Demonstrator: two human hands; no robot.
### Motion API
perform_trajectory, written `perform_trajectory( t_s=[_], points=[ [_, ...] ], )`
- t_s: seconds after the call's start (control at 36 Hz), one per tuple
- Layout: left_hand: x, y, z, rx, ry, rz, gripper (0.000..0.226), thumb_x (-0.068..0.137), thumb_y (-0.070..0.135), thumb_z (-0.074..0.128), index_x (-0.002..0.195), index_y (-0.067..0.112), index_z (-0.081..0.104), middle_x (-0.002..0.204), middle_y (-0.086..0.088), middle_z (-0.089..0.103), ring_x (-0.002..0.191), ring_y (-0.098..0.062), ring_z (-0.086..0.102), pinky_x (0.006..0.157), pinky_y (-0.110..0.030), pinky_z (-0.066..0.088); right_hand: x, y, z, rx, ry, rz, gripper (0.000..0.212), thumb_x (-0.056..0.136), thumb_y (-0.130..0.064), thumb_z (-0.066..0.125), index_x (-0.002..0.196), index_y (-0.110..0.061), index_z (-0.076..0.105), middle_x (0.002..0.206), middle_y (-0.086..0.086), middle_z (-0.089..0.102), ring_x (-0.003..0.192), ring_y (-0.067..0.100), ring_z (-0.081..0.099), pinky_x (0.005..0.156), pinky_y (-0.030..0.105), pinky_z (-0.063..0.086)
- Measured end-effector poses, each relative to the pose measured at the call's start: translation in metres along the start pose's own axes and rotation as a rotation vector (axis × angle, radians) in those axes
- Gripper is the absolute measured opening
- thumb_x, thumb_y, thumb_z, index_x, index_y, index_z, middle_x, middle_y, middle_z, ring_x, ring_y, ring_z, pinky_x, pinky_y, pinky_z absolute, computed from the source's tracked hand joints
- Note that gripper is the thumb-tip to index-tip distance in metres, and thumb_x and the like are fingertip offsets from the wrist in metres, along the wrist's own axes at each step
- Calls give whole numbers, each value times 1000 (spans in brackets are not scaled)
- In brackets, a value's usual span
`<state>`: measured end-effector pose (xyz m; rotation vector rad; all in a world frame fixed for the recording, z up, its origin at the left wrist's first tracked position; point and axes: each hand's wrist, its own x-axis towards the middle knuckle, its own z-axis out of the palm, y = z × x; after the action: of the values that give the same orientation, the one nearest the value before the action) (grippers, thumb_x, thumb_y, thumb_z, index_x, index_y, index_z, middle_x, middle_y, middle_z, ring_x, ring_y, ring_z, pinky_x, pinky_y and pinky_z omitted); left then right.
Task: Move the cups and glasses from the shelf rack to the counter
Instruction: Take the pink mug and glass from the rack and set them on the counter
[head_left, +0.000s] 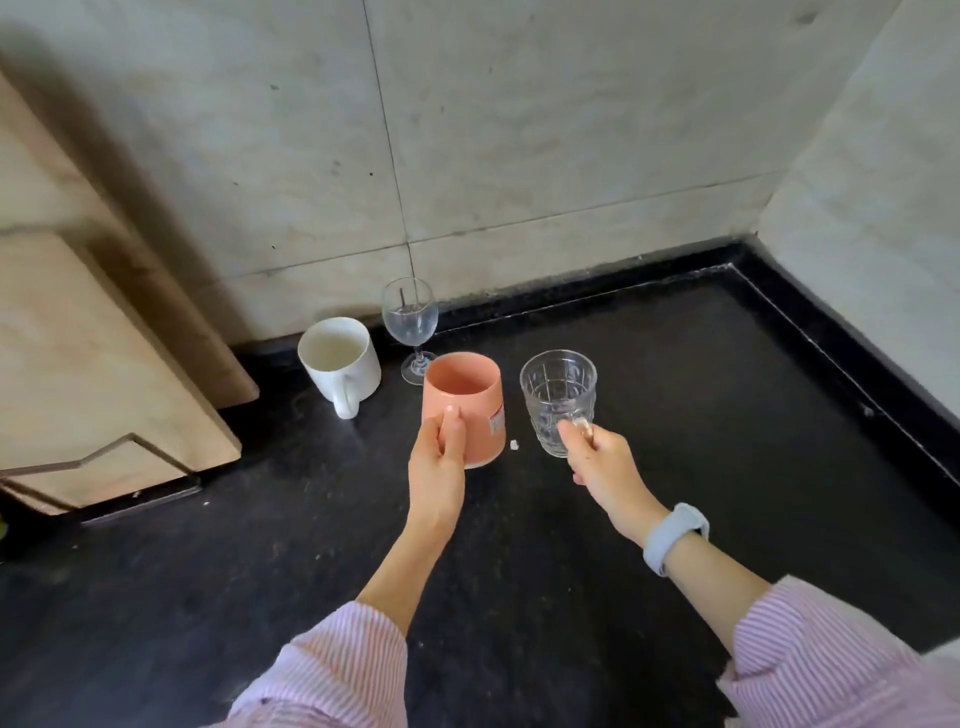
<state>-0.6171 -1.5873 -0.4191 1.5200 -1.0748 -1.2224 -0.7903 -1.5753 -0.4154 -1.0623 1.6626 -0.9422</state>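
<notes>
Sleeves: your two forearms enter at 6 o'clock of the head view, both in pink-and-white striped sleeves; these lie nearest the camera.
Wristband: a pale blue wristband circles your right wrist.
Left hand: your left hand is closed around the near side of the pink cup, thumb pressed on its wall just under the rim, fingers hidden behind it.
Pink cup: upright, mouth open toward you, near the centre of the frame; a small label shows on its right side. Whether its base rests on the counter, you cannot tell from this angle.
Right hand: your right hand pinches the patterned glass low on its near wall, thumb and fingertips closed on the glass.
Patterned glass: clear, embossed tumbler, upright, at 3 o'clock of the pink cup, just beside it but apart. Contact with the counter cannot be confirmed.
White mug: the white mug stands on the counter at 10 o'clock of the pink cup, handle turned toward you, free of both hands.
Wine glass: the wine glass stands upright on its foot at 11 o'clock of the pink cup, between the mug and the wall, untouched.
Counter: the black counter runs into a corner at 2 o'clock; a small white speck lies between cup and tumbler.
Wall: pale tiled wall behind, at 12 o'clock.
Boards: light wooden boards lean at 9 o'clock.
</notes>
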Motion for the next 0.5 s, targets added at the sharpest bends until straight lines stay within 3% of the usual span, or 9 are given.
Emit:
perform_trajectory(
  t_s=[0.08,0.19,0.33,0.5],
  points=[
    [31,-7,12,14,-6,-3,45,92,53,37,110,16,54,109,-2,61,98,-12,57,89,-35,49,35,1,2,12,-27,-6,34,91,-33,49,64,-13,40,58,4,36,57,14,35,64,35,36],
    [61,-11,27,-5,-1,37,31,93,51,38,85,24,50,99,-17,57,77,-12,51,78,-29,44,72,2,8,71,-46,-10,32,90,-32,49,67,-14,38,55,-2,33,49,8,32,59,31,35],
    [88,-15,44,-27,33,45,30,93,50,37,81,25,49,79,9,51,76,-5,49,71,-23,43,106,3,16,102,-56,-2,36,91,-34,49,63,-16,35,55,-2,33,49,8,32,57,27,36],
    [109,-18,56,-52,40,55,32,95,46,38,79,20,48,74,7,49,76,-11,47,82,-41,48,135,5,20,120,-42,-29,38,92,-32,48,60,-18,33,53,-3,33,48,7,32,58,28,37]
  ],
)
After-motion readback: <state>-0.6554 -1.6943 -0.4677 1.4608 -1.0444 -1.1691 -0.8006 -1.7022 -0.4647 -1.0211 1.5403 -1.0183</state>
